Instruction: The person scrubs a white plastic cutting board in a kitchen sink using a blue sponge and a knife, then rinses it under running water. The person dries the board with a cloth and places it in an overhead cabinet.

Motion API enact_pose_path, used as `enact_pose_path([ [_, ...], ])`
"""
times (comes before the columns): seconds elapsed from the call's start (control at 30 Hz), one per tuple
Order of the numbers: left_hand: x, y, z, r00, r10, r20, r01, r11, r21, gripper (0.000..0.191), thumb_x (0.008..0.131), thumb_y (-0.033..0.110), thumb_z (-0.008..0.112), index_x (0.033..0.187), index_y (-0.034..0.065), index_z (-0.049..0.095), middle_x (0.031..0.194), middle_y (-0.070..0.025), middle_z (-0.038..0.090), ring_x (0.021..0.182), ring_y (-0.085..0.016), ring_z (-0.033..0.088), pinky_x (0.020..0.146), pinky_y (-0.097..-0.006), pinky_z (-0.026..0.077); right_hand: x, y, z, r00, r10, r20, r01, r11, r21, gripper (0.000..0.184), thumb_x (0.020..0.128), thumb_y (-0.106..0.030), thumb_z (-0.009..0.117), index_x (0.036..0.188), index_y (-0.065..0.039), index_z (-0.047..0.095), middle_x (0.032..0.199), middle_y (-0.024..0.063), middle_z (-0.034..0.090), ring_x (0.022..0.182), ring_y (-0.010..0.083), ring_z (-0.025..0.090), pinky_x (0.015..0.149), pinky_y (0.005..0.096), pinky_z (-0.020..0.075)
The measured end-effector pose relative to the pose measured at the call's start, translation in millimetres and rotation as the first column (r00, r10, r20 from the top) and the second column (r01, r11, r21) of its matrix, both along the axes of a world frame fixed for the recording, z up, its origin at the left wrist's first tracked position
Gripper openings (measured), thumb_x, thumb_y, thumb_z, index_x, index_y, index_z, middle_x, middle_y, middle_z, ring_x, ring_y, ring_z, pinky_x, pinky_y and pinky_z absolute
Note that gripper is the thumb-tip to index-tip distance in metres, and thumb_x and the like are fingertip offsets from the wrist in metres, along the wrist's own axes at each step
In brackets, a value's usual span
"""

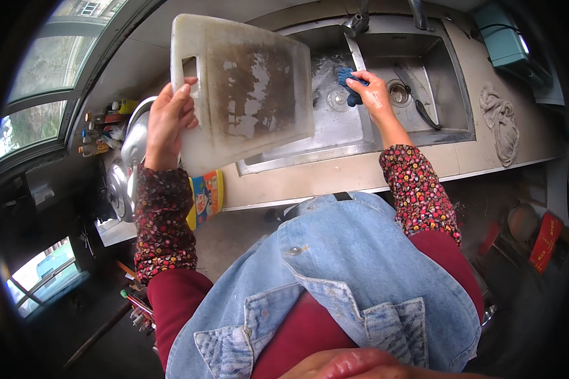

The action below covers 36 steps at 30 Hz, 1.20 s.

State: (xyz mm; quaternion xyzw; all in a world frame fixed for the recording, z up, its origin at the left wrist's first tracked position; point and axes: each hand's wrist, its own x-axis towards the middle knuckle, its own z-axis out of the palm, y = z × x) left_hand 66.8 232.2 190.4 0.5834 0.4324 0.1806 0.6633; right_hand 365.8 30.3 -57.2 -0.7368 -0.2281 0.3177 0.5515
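Observation:
My left hand (172,121) grips a large whitish cutting board (261,90) by the slot near its edge, holding it tilted above the left part of the sink. Its face is wet, with brownish stains across the middle. Between the thumb and fingers of my right hand (372,94) is a bunched blue cloth (350,85), over the left basin and close to the divider. The cloth and the board are apart. Water wets the floor of the left basin (334,123) around its drain. The board hides part of that basin.
A dark-handled utensil (426,113) lies in the right basin (455,90) by the drain. A faucet (355,24) rises behind the divider. On the counter are a grey rag (500,125) at right, a yellow-and-blue package (206,199) near my left forearm, and metal pot lids (118,189) at left.

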Motion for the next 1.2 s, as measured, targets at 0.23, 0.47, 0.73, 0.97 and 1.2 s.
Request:
enact_pose_path([
  [0.23,-26.7,-9.7,-50.8,0.984,0.174,0.037,-0.160,0.958,-0.238,0.022,0.098,0.016,0.054,0.115,0.0020,0.054,0.065,0.0051,0.034,0.046,-0.003,0.027,0.041,-0.0204,0.024,-4.9,84.4,-31.8,0.941,0.169,0.293,-0.078,0.952,-0.297,0.031,0.079,-0.026,0.072,0.105,-0.010,0.070,0.108,0.0162,0.063,0.103,0.0321,0.060,0.089,0.0394,0.0480],
  [0.47,-63.0,-24.4,-78.9,0.919,0.384,0.088,-0.337,0.883,-0.327,0.019,0.100,0.018,0.049,0.110,0.0018,0.052,0.070,0.0017,0.038,0.047,-0.005,0.030,0.042,-0.0205,0.027,13.6,153.6,-101.9,0.662,0.290,0.691,-0.047,0.936,-0.348,0.021,0.083,-0.017,0.064,0.102,-0.012,0.071,0.109,0.0175,0.059,0.102,0.0372,0.056,0.088,0.0447,0.0488],
  [0.73,-59.2,-58.5,-91.8,0.817,0.572,0.076,-0.517,0.784,-0.344,0.023,0.102,0.020,0.045,0.111,0.0002,0.053,0.069,0.0017,0.038,0.048,-0.004,0.031,0.042,-0.0194,0.028,-15.3,148.0,-131.5,0.686,0.640,0.346,-0.322,0.694,-0.644,0.029,0.083,-0.014,0.059,0.111,-0.009,0.069,0.109,0.0212,0.064,0.103,0.0352,0.062,0.086,0.0390,0.0513],
  [0.97,-61.2,-76.3,-91.5,0.780,0.613,0.128,-0.522,0.749,-0.407,0.020,0.103,0.023,0.045,0.111,0.0055,0.052,0.071,0.0010,0.040,0.049,-0.005,0.034,0.044,-0.0216,0.031,-109.5,122.1,35.8,0.696,0.714,-0.074,-0.682,0.689,0.246,0.034,0.081,-0.013,0.073,0.108,0.004,0.063,0.102,0.0051,0.061,0.093,0.0109,0.058,0.080,0.0241,0.0471],
  [1.2,-41.3,-112.6,-101.5,0.684,0.720,0.116,-0.598,0.645,-0.476,0.018,0.104,0.020,0.041,0.105,0.0043,0.049,0.069,0.0018,0.038,0.048,-0.005,0.030,0.043,-0.0206,0.028,-185.3,110.2,24.5,0.701,0.543,0.464,-0.700,0.648,0.299,0.020,0.084,-0.009,0.067,0.103,-0.006,0.061,0.104,0.0155,0.055,0.093,0.0350,0.059,0.079,0.0390,0.0510],
])
